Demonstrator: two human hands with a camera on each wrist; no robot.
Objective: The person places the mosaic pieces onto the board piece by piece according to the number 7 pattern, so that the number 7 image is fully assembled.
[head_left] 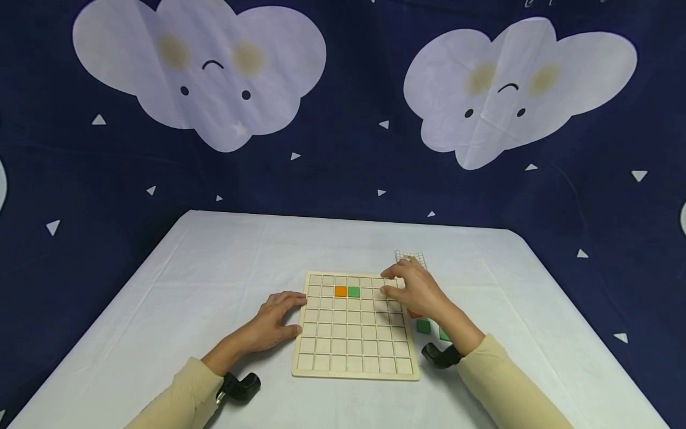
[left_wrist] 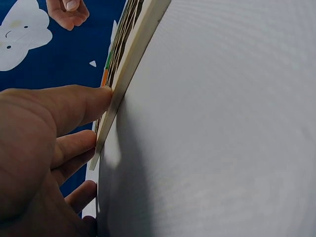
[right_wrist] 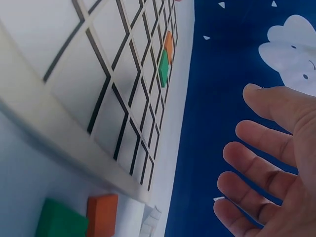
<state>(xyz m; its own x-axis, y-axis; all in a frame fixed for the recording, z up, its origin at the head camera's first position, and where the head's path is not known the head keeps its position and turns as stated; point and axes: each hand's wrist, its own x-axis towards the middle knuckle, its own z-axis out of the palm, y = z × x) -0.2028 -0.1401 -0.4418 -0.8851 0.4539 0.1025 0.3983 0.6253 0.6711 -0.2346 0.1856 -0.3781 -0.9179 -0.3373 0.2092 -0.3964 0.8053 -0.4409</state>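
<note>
A square wooden grid board (head_left: pixel 356 376) lies on the white table. Side by side in its upper rows sit an orange tile (head_left: pixel 340 291) and a green tile (head_left: pixel 354 292). My left hand (head_left: pixel 274 322) rests against the board's left edge; in the left wrist view the thumb (left_wrist: pixel 84 102) touches the rim, with the fingers extended. Above the board's upper right part hovers my right hand (head_left: pixel 418 290). Its fingers (right_wrist: pixel 256 153) are spread and relaxed in the right wrist view, with nothing between them.
Right of the board lie loose tiles: an orange one (head_left: pixel 415 313) partly hidden by the right hand, a green one (head_left: pixel 423 326) and another green one (head_left: pixel 444 335) by the forearm. Behind the right hand is a small gridded card (head_left: pixel 409 256). A dark cloud-print cloth (head_left: pixel 348 167) hangs behind the table.
</note>
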